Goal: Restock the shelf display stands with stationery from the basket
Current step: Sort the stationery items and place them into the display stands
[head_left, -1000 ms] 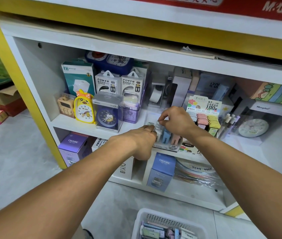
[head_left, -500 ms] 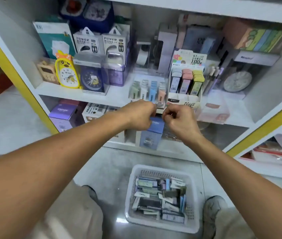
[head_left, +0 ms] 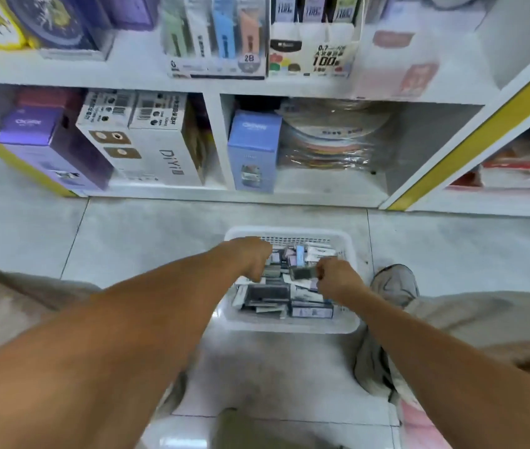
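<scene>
The white shelf unit with yellow edging (head_left: 289, 89) carries two card display stands (head_left: 218, 64) of pastel stationery packs. Below on the grey tiled floor (head_left: 127, 228), a white perforated plastic basket (head_left: 289, 324) holds jumbled small stationery boxes (head_left: 270, 293). The left hand (head_left: 250, 257) curls into them, apparently gripping one; the right hand (head_left: 336, 278) pinches a small dark pack (head_left: 302, 273).
</scene>
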Demonstrator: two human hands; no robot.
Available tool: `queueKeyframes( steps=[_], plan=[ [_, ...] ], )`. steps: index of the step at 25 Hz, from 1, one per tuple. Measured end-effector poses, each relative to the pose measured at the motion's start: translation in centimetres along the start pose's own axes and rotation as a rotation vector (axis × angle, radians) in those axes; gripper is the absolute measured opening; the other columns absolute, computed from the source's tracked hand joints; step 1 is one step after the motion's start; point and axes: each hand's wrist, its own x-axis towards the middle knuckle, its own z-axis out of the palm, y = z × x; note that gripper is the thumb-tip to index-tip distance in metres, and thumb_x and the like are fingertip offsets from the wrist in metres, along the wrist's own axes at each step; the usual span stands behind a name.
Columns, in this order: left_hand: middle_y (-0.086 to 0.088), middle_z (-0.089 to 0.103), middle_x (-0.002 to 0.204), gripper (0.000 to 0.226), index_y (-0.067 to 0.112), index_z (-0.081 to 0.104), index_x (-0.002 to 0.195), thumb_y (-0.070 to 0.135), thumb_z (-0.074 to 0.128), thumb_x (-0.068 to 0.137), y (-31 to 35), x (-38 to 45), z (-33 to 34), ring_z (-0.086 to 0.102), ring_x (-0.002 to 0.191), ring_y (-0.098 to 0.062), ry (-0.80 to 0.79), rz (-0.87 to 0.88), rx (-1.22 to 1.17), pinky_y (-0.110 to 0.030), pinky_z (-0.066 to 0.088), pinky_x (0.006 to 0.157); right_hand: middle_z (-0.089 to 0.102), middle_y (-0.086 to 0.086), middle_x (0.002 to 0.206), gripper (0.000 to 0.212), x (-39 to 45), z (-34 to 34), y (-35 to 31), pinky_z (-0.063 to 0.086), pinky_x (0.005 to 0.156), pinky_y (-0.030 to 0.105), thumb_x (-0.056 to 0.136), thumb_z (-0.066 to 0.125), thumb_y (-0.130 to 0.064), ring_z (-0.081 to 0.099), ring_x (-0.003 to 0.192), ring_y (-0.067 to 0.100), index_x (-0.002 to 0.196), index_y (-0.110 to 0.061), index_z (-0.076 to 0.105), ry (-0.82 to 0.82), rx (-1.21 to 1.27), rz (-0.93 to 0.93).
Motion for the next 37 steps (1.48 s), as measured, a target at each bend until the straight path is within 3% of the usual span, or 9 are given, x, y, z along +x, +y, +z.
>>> queueKeyframes(
  steps=[4,7,9,13,16,22,30,34,37],
  plan=[
    [-0.017,0.046,0.135,0.075,0.001,0.042,0.136,0.013,0.080,0.072,0.2,3.4,5.5,0.049,0.122,-0.032,0.041,-0.033,-0.007,-0.044,0.050,0.097,0.062,0.011,0.120,0.029,-0.1,4.1,1.3,0.051,0.075,0.034,0.088,0.052,-0.007,0.065,0.098,0.032,0.114,-0.014,0.064,0.087,-0.095,0.046],
    [-0.023,0.030,0.146,0.089,-0.003,0.028,0.144,0.012,0.078,0.071,0.3,5.3,7.9,0.034,0.135,-0.036,0.165,-0.035,0.035,-0.045,0.040,0.108,0.044,0.014,0.138,0.044,-0.3,6.8,1.7,0.050,0.072,0.038,0.086,0.054,-0.004,0.064,0.099,0.038,0.128,-0.015,0.053,0.116,-0.194,0.019],
    [-0.022,0.032,0.146,0.093,-0.004,0.027,0.145,0.017,0.079,0.070,0.3,6.3,8.5,0.033,0.134,-0.036,0.269,-0.048,0.063,-0.045,0.037,0.108,0.047,0.012,0.133,0.042,-0.1,7.5,1.5,0.049,0.071,0.039,0.086,0.056,-0.007,0.062,0.100,0.036,0.127,-0.014,0.050,0.128,-0.182,0.012],
    [-0.017,0.043,0.133,0.092,0.000,0.037,0.135,0.037,0.082,0.064,0.1,7.7,8.7,0.039,0.123,-0.033,0.283,-0.031,0.024,-0.045,0.038,0.103,0.048,0.009,0.126,0.038,0.4,7.7,1.3,0.052,0.078,0.041,0.086,0.059,-0.014,0.059,0.104,0.033,0.122,-0.015,0.047,0.159,-0.080,0.023],
    [-0.016,0.041,0.135,0.094,0.003,0.029,0.139,0.038,0.080,0.068,0.3,8.0,9.7,0.039,0.126,-0.033,0.223,-0.060,-0.175,-0.049,0.040,0.103,0.048,0.009,0.123,0.039,0.3,7.8,1.9,0.051,0.073,0.039,0.086,0.060,-0.016,0.058,0.101,0.032,0.123,-0.013,0.047,0.182,-0.023,-0.016],
    [-0.014,0.031,0.136,0.109,0.004,0.027,0.144,0.050,0.083,0.062,0.2,8.0,10.1,0.031,0.127,-0.033,0.083,-0.004,-0.220,-0.045,0.040,0.102,0.042,0.009,0.128,0.071,-0.1,8.7,3.0,0.052,0.085,0.039,0.076,0.080,-0.025,0.053,0.109,0.029,0.134,-0.015,0.040,0.113,-0.046,-0.079],
    [-0.020,0.043,0.128,0.093,0.005,0.032,0.134,0.020,0.089,0.061,2.6,7.1,11.6,0.051,0.109,-0.036,0.273,-0.060,-0.089,-0.043,0.053,0.088,0.060,0.007,0.113,0.068,-0.4,8.5,2.9,0.054,0.080,0.040,0.079,0.079,-0.036,0.062,0.103,0.028,0.132,-0.015,0.041,0.230,-0.344,-0.132],
    [-0.021,0.046,0.121,0.079,0.006,0.034,0.130,0.004,0.080,0.067,2.9,6.9,11.3,0.053,0.102,-0.037,0.325,-0.058,-0.036,-0.047,0.054,0.081,0.067,0.006,0.099,0.061,0.3,8.4,3.0,0.050,0.072,0.036,0.085,0.070,-0.019,0.067,0.089,0.027,0.133,-0.016,0.034,0.184,-0.347,-0.164],
    [-0.019,0.050,0.117,0.074,0.006,0.036,0.127,0.005,0.081,0.068,2.6,6.8,10.9,0.054,0.100,-0.036,0.346,-0.023,-0.011,-0.046,0.054,0.078,0.069,0.005,0.098,0.062,0.7,7.9,3.5,0.051,0.073,0.037,0.084,0.072,-0.023,0.068,0.084,0.028,0.131,-0.016,0.033,0.134,-0.344,-0.197]
  ],
)
